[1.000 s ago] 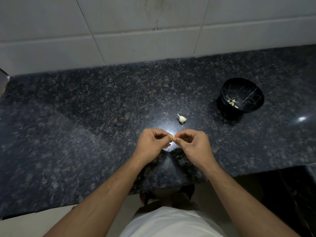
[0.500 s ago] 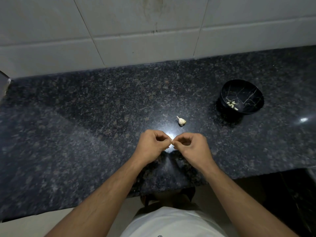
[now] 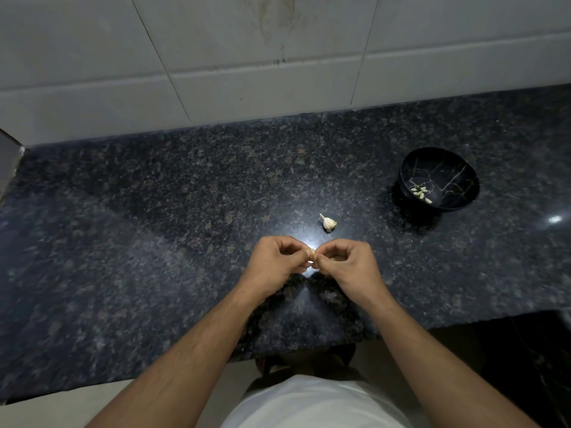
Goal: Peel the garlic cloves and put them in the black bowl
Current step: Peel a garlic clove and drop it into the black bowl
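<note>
Granite countertop [image 3: 154, 242]: unchanged over the last second.
Black bowl [image 3: 463, 168]: right rear, same place, peeled cloves [image 3: 420, 193] inside.
Garlic bulb remnant [image 3: 328, 222]: unmoved, just beyond the hands.
Left hand [image 3: 278, 267]: fingers curled, pinching the garlic clove [image 3: 312, 256].
Right hand [image 3: 349, 267]: pinching the same clove; grip barely shifted.
Meaning: peeling continues; clove probably not ready for the bowl.
</note>
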